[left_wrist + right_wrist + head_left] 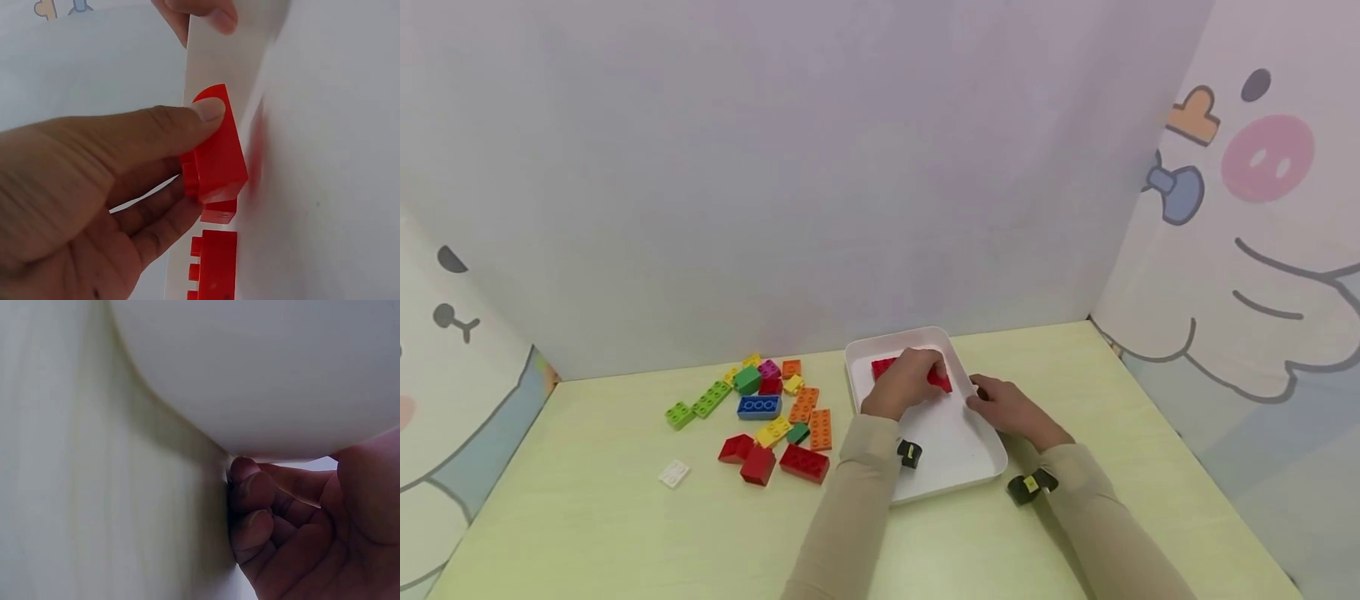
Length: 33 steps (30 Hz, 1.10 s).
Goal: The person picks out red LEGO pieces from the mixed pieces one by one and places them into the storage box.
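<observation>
My left hand is over the far part of a white tray and pinches a red block with one rounded end between thumb and fingers. Just beyond it in the left wrist view, a red studded brick sits in the tray, and a smaller bit of red shows between the two. My right hand grips the tray's right side, its thumb at the rim. The right wrist view shows that hand's fingers curled against the outside of the tray near the tabletop.
Left of the tray lie loose building bricks: a blue brick, a red brick, an orange brick, a light green brick and several others. A white brick lies apart. A pale wall stands behind the table.
</observation>
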{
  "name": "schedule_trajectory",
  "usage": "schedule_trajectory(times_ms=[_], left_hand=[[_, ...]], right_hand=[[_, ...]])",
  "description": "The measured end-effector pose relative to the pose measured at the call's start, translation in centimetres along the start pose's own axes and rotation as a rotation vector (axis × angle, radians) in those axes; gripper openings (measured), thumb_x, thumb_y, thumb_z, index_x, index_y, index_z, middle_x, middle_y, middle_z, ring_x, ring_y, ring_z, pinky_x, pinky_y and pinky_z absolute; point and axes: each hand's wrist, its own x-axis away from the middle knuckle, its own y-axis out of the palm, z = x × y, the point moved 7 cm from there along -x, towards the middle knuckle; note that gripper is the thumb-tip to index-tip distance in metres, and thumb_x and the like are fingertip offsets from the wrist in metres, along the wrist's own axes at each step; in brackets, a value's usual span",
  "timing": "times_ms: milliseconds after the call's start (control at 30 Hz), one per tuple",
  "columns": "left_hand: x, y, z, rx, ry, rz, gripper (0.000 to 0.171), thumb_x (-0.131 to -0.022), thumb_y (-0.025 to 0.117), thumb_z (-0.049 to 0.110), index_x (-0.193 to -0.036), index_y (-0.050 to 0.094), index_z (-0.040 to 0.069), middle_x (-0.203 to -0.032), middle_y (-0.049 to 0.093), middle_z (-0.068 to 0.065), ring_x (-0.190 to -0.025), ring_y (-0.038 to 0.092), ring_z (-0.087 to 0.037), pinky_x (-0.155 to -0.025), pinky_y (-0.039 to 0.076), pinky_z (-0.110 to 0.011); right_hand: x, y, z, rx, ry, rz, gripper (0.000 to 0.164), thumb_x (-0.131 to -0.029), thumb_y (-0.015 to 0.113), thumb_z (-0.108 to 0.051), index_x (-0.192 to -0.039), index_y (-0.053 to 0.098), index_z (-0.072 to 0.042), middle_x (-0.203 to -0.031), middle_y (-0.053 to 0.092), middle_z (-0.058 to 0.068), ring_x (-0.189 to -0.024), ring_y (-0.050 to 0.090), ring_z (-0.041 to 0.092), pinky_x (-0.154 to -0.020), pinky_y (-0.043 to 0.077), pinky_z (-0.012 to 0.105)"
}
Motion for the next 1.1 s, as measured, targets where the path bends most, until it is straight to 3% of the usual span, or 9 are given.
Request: schedule_trajectory(times_ms=[267, 533, 767, 933, 1100], left_hand=[[0.1, 0.8, -0.3, -0.021, -0.027, -0.046, 0.019, -0.077, 0.075, 0.017, -0.084, 0.058, 0.021, -0.078, 0.055, 0.010, -0.078, 0.049, -0.008, -0.068, 0.040, -0.017], [0.2, 1.1, -0.4, 0.001, -0.037, -0.048, 0.019, -0.076, 0.076, 0.017, -0.088, 0.061, 0.019, -0.081, 0.056, 0.009, -0.079, 0.049, -0.008, -0.068, 0.041, -0.017], [0.0, 0.6, 0.1, -0.030, 0.016, -0.050, 0.025, -0.081, 0.072, 0.019, -0.103, 0.062, 0.016, -0.100, 0.061, 0.005, -0.091, 0.052, -0.009, -0.080, 0.042, -0.018], [0.6, -1.8, 1.5, -0.009, 0.079, -0.012, 0.025, -0.087, 0.065, 0.024, -0.111, 0.061, 0.016, -0.106, 0.062, 0.001, -0.097, 0.055, -0.013, -0.083, 0.043, -0.018], [3.0, -6.8, 4.0, 0.069, 0.214, 0.127, 0.022, -0.092, 0.059, 0.022, -0.113, 0.060, 0.016, -0.104, 0.060, 0.007, -0.093, 0.053, -0.006, -0.078, 0.043, -0.015]], right_hand=[[-0.1, 0.2, 0.0, 0.002, 0.017, -0.016, 0.044, -0.095, 0.048, -0.024, -0.133, 0.043, -0.002, -0.106, 0.058, 0.012, -0.085, 0.053, 0.022, -0.076, 0.048, 0.038], [0.0, 0.1, 0.0, 0.011, 0.031, -0.010, 0.042, -0.095, 0.049, -0.023, -0.132, 0.044, -0.003, -0.099, 0.057, 0.010, -0.081, 0.052, 0.022, -0.071, 0.047, 0.036], [0.0, 0.0, 0.0, 0.019, 0.028, -0.005, 0.042, -0.095, 0.049, -0.024, -0.131, 0.045, -0.003, -0.100, 0.058, 0.011, -0.082, 0.052, 0.021, -0.072, 0.047, 0.036], [0.0, 0.1, 0.0, 0.020, 0.036, -0.013, 0.044, -0.095, 0.048, -0.025, -0.132, 0.043, -0.002, -0.110, 0.058, 0.014, -0.088, 0.052, 0.023, -0.079, 0.048, 0.041], [0.1, 0.0, 0.3, 0.020, 0.065, -0.020, 0.048, -0.095, 0.048, -0.027, -0.135, 0.040, -0.001, -0.118, 0.055, 0.017, -0.092, 0.052, 0.025, -0.084, 0.047, 0.043]])
